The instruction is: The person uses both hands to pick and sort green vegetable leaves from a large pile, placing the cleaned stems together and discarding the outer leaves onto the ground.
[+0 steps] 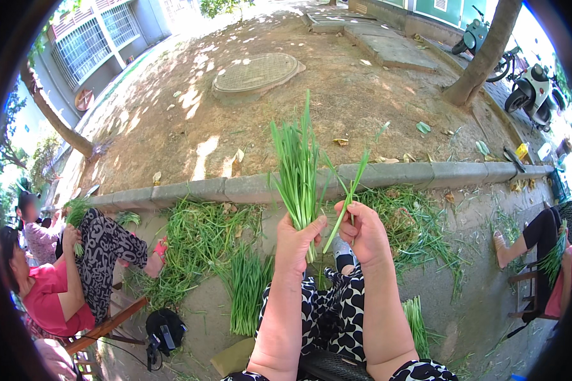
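My left hand (295,240) is closed around a thick bunch of green garlic chives (298,176), leaves pointing up and pale stems showing below the fist. Just to its right, my right hand (364,231) pinches a few loose chive stalks (345,212) between thumb and fingers, apart from the bunch. On the ground left of my legs lies a neat pile of chives (248,295). Another bundle with pale stems (415,324) lies to the right of my right forearm. A black mesh item (333,365) rests on my lap.
Loose leaves lie in heaps left (186,247) and right (410,224) along a stone curb (400,175). Seated people holding greens are at left (52,305) and right (567,281). A black bag (164,328) with devices lies lower left. Beyond the curb are soil, a manhole cover (257,72) and trees.
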Available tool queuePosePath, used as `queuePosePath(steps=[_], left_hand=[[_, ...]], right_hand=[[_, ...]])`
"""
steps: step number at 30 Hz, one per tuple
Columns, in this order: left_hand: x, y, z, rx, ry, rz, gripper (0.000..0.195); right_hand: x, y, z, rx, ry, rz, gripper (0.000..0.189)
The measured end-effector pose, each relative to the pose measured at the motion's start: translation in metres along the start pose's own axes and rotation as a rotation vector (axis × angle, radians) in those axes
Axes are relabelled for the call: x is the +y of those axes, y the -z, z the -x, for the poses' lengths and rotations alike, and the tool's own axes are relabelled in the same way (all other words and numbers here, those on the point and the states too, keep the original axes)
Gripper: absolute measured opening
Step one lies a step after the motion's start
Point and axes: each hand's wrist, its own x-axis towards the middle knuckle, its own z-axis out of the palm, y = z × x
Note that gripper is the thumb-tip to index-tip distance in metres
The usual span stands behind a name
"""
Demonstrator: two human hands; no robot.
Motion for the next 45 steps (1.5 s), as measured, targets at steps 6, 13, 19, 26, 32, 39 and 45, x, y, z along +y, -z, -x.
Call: queuePosePath(steps=[6,13,19,26,32,39,45], left_hand=[[-0.004,0.002,-0.003,0.008,-0.014,-0.014,0.024],[-0.006,0.005,-0.003,0.040,-0.009,-0.005,0.025],[-0.001,-0.003,0.005,-0.057,0.082,0.054,0.025],[-0.006,-0.014,0.007,-0.084,0.038,0.036,0.033],[-0.007,-0.011,0.005,-0.097,0.075,0.004,0.031],[-0.012,0.005,-0.004,0.012,0.089,0.039,0.027],[-0.007,0.005,-0.005,0.010,0.159,0.267,0.026]], right_hand=[[0.008,0.000,-0.005,0.044,0.055,-0.106,0.020],[0.016,0.006,-0.012,0.017,0.185,-0.261,0.020],[0.020,-0.005,-0.013,0.089,0.232,-0.281,0.023],[0.027,-0.011,-0.013,0.089,0.220,-0.254,0.024],[0.026,-0.011,-0.013,0.169,0.254,-0.281,0.016],[0.008,-0.002,-0.003,0.224,0.259,-0.236,0.017],[0.008,-0.003,-0.002,0.037,0.087,-0.151,0.021]])
